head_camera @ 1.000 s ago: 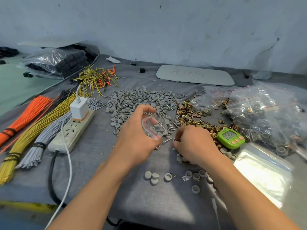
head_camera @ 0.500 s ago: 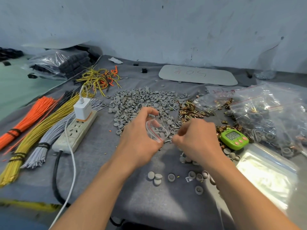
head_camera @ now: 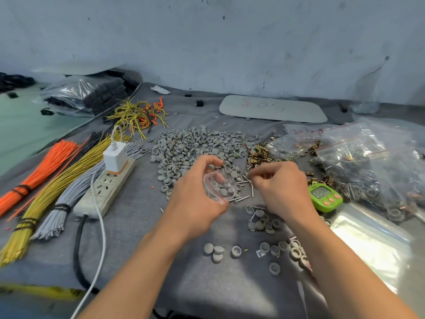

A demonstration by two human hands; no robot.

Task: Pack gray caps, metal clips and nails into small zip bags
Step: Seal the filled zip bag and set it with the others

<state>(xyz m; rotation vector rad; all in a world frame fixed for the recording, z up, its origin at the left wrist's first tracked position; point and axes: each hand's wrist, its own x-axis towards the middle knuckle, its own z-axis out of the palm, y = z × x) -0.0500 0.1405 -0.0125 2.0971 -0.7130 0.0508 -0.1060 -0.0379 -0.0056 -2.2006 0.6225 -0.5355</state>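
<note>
Over the tabletop's (head_camera: 138, 229) middle, my left hand (head_camera: 195, 203) grips the small zip bag (head_camera: 212, 191), seemingly propped open to receive parts; my right hand (head_camera: 282, 189) pinches a nail (head_camera: 252, 190) just beside it, gray caps (head_camera: 223, 192) already inside.

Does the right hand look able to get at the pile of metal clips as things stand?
Probably yes: the right hand is close to the metal clips, and nothing tall stands between them.
</note>
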